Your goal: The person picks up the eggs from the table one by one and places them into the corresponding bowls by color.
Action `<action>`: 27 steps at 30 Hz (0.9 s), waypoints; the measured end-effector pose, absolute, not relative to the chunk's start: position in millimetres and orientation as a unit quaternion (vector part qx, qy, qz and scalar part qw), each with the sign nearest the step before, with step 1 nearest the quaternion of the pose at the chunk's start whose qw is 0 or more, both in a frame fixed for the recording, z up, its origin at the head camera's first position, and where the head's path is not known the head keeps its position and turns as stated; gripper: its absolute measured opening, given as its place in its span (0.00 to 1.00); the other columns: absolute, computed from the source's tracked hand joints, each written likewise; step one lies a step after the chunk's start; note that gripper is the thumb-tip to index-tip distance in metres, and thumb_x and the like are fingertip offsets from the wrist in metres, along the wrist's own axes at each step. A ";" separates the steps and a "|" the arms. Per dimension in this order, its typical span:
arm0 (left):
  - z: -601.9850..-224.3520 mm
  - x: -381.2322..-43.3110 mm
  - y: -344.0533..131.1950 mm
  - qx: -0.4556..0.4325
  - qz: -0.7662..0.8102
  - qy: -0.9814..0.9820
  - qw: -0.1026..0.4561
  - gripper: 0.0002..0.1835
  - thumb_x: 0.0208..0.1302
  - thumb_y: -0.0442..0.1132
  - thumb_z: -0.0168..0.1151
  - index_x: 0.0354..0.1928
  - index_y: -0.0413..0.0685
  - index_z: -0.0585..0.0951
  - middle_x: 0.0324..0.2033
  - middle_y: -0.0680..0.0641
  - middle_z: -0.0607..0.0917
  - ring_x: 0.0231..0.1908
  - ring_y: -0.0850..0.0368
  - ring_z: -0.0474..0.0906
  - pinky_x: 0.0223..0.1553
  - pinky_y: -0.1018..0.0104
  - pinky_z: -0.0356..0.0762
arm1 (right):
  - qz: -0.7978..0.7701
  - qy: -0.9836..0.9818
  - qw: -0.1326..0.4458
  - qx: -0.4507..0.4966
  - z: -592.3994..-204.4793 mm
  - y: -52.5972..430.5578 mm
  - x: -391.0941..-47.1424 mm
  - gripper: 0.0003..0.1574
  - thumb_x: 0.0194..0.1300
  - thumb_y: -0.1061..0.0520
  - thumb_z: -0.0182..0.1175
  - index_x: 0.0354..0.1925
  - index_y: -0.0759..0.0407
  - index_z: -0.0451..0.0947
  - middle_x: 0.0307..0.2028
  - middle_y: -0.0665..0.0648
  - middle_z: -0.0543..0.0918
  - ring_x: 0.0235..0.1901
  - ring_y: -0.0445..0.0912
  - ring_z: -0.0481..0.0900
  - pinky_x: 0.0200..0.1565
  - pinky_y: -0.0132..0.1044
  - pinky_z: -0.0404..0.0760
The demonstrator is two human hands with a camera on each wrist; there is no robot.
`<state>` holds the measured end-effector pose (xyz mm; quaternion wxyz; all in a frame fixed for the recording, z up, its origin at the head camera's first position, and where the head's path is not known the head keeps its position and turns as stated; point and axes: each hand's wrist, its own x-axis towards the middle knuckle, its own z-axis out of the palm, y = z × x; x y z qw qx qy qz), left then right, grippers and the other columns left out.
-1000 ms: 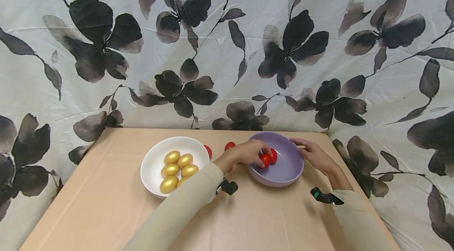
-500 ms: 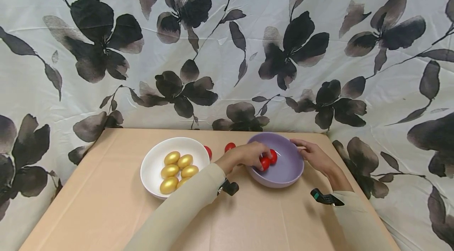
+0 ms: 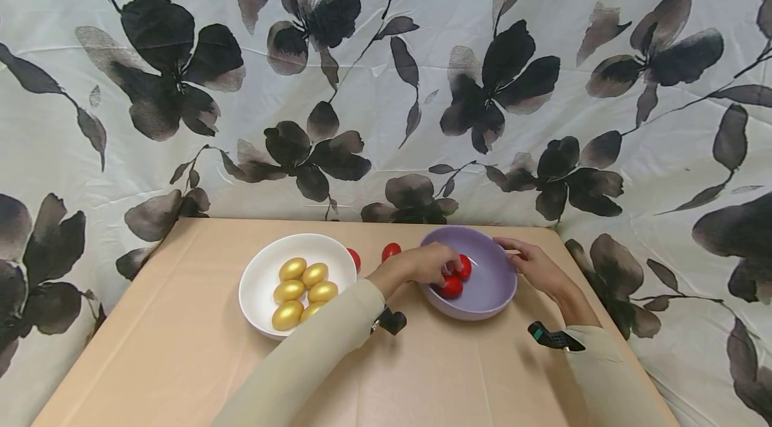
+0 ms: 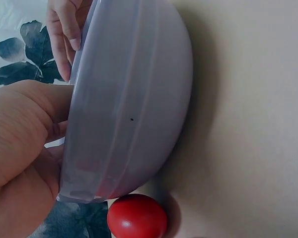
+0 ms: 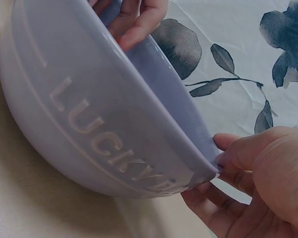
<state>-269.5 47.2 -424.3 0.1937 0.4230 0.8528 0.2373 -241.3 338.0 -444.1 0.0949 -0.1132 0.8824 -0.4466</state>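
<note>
A purple bowl [image 3: 482,299] stands on the right of the table, with two red eggs [image 3: 451,287] inside it. My left hand [image 3: 433,263] reaches over the bowl's left rim, its fingertips just above the nearer egg. In the left wrist view the bowl's side hides those fingertips. At the opposite rim, my right hand [image 3: 531,259] pinches the bowl's edge between thumb and fingers, plain in the right wrist view, where raised letters show on the bowl wall [image 5: 89,119]. Another red egg [image 4: 137,216] lies on the table close against the bowl.
A white bowl [image 3: 256,293] with several golden eggs [image 3: 289,290] stands to the left, partly behind my left sleeve [image 3: 313,353]. One red egg [image 3: 354,259] lies beside it, and another red egg [image 3: 391,251] lies between the bowls. A floral cloth [image 3: 398,112] hangs behind the table.
My left hand has lowered a red egg into the purple bowl and let it go; the egg now lies a little nearer than before. My right hand has stayed at the rim.
</note>
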 end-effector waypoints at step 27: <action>-408.8 -288.3 -1.7 0.373 0.353 0.854 0.083 0.22 0.65 0.30 0.67 0.61 0.42 0.81 0.56 0.42 0.78 0.58 0.47 0.80 0.57 0.61 0.81 | -0.454 0.878 0.087 -0.124 -443.1 337.2 -237.1 0.29 0.79 0.64 0.45 0.74 0.62 0.64 0.72 0.68 0.68 0.67 0.67 0.70 0.62 0.60 0.76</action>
